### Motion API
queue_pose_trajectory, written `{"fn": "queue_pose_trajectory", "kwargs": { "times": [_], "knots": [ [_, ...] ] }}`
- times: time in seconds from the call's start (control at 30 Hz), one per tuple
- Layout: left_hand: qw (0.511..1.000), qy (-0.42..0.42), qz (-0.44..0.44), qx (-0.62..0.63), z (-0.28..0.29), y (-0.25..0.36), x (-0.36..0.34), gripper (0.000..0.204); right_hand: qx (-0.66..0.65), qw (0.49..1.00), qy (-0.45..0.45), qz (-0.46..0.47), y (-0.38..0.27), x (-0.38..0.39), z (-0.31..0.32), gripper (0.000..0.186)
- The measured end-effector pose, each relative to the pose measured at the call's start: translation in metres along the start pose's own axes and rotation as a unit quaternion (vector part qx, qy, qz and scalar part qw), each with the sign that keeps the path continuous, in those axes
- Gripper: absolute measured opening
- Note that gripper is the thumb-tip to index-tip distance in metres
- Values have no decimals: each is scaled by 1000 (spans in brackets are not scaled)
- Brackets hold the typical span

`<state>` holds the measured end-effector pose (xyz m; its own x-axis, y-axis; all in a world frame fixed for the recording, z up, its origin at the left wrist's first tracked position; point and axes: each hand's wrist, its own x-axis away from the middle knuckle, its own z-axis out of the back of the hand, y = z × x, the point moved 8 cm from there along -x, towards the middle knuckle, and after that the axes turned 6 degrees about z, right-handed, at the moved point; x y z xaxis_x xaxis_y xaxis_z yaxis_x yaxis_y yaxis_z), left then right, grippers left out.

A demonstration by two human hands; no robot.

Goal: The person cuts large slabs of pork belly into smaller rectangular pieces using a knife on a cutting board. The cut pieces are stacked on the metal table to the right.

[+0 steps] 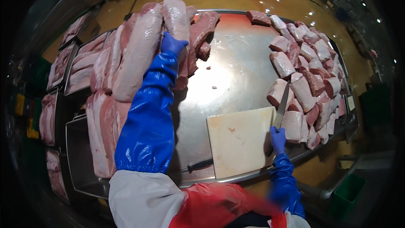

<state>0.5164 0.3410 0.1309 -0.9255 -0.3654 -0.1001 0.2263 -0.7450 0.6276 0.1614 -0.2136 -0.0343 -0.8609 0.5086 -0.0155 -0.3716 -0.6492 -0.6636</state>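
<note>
My left hand [174,44], in a purple glove, reaches to the far left of the metal table and grips a long, pale slab of pork loin [176,14]. Its fingers are partly sunk between that slab and a larger loin [141,55] beside it. In my right hand [277,139], also gloved, is a long-bladed knife [282,107], its blade pointing away from me. The knife lies over the right edge of a white cutting board [240,143], next to a heap of cut pork chunks [301,88].
A second knife with a black handle [200,165] lies left of the board. Metal bins [80,152] with long meat slabs line the left side. Small meat scraps [214,87] dot the metal table [236,59]. A green bin [349,192] stands at the lower right.
</note>
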Motion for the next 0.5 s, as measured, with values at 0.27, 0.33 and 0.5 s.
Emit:
{"fn": "queue_pose_trajectory", "kwargs": {
  "times": [0.27,0.33,0.5],
  "knots": [
    [841,-177,38,509,-148,-25,49,75,13,1000,-11,-9,-6,1,-8,50],
    [798,-220,41,560,-167,-39,115,46,-31,998,-41,-35,-19,7,-21,48],
    [395,-540,386,635,-212,-21,344,37,-208,972,-89,-64,4,16,-28,42]
  ]
}}
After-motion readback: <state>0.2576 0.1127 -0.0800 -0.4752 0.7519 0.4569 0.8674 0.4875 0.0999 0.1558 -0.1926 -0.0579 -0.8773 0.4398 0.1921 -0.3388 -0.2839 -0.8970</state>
